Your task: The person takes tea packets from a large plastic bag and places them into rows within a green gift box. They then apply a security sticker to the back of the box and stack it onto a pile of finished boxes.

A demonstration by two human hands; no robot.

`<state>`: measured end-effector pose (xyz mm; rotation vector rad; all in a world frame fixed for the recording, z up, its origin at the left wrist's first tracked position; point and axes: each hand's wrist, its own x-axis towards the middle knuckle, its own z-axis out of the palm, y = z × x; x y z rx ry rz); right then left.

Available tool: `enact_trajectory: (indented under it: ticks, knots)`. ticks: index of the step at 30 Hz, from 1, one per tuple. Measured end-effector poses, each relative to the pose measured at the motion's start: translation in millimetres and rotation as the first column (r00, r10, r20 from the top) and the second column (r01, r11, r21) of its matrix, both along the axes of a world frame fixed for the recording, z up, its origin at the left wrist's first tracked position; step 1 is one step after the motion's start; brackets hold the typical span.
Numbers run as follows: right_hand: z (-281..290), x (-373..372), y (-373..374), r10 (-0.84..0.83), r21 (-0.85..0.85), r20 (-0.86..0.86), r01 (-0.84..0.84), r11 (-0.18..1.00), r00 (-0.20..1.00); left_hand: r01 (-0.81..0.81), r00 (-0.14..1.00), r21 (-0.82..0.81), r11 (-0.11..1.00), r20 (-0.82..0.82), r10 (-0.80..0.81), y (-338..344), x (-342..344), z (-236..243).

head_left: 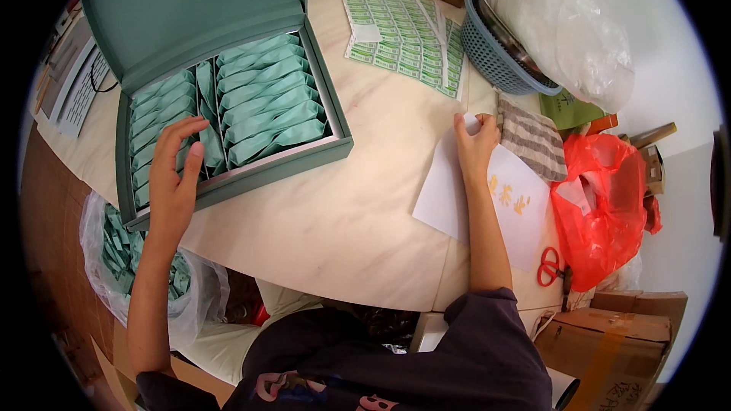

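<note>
A dark green gift box point(276, 161) stands with its lid up on the left of the table. Rows of light green sachets point(270, 99) fill its two side compartments, and a few more stand in the narrow middle slot. My left hand point(177, 175) is over the box's near left part, thumb and fingers apart; whether it touches the sachets I cannot tell. To the right, my right hand point(477, 144) pinches the far edge of a white sheet of paper point(442, 190) with gold lettering. My forearm covers the middle of the sheet.
Green label sheets point(400, 27) lie at the back. On the right are a blue basket point(499, 61), a striped cloth point(531, 137), a red plastic bag point(601, 205), red-handled scissors point(548, 266) and a cardboard box point(609, 342). A clear bag of green sachets point(190, 312) sits below the table's left edge.
</note>
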<state>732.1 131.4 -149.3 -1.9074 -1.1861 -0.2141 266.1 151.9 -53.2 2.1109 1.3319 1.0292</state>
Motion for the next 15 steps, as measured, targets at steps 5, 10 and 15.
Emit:
enact_trajectory:
  ticks: [5,10,15]
  knots:
    - [7.2,-6.2,-1.7,0.063,0.022,-0.018,-0.063,0.998,0.998,-0.009,1.0,0.001,1.0,-0.014,0.009,-0.2,0.3,0.8]
    - [17.2,-17.9,-3.3,0.167,0.007,0.19,-0.171,0.985,0.967,-0.021,0.999,-0.003,1.0,-0.032,0.021,-2.0,0.5,2.1]
    - [13.1,-16.3,-3.8,0.194,-0.001,0.241,-0.2,0.98,0.951,-0.032,0.999,0.035,0.999,-0.02,0.033,-2.1,2.4,1.8]
